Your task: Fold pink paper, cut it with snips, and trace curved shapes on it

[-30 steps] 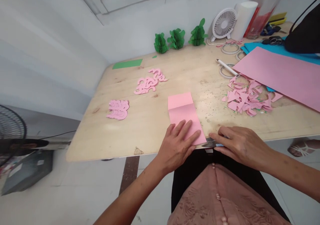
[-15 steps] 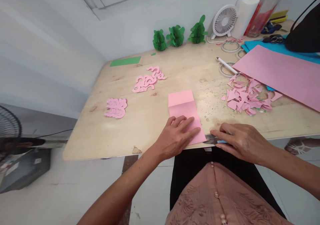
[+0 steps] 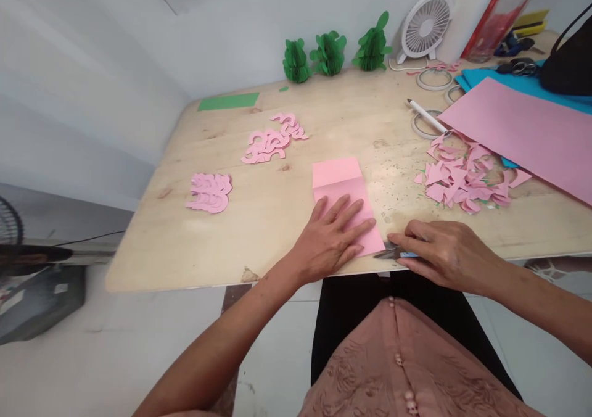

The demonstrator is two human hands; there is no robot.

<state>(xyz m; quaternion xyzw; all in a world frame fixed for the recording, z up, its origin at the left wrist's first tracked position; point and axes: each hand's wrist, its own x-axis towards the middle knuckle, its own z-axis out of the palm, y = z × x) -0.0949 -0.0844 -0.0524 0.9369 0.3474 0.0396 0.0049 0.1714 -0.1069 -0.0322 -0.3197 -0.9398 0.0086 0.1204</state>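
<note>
My left hand [image 3: 330,238] lies with spread fingers on a creased strip of pink paper [image 3: 338,170], holding it flat at the table's front edge. My right hand [image 3: 439,253] is closed around a pair of scissors [image 3: 388,251] with dark blades and a bit of blue at the handle. The blades point left and lie at the paper's lower right corner. The handle is mostly hidden by my fingers.
On the wooden table [image 3: 152,244] lie pink cut-outs [image 3: 210,193], curved pink pieces [image 3: 272,140], a green strip [image 3: 229,101] and pink scraps [image 3: 462,179]. Green paper figures [image 3: 328,53], a small fan [image 3: 426,27], a white pen [image 3: 425,116] and a large pink sheet [image 3: 531,130] are farther back.
The camera view has shifted slightly. My left hand's fingers are spread a little wider on the pink paper, and the scissors stay beside its lower right corner.
</note>
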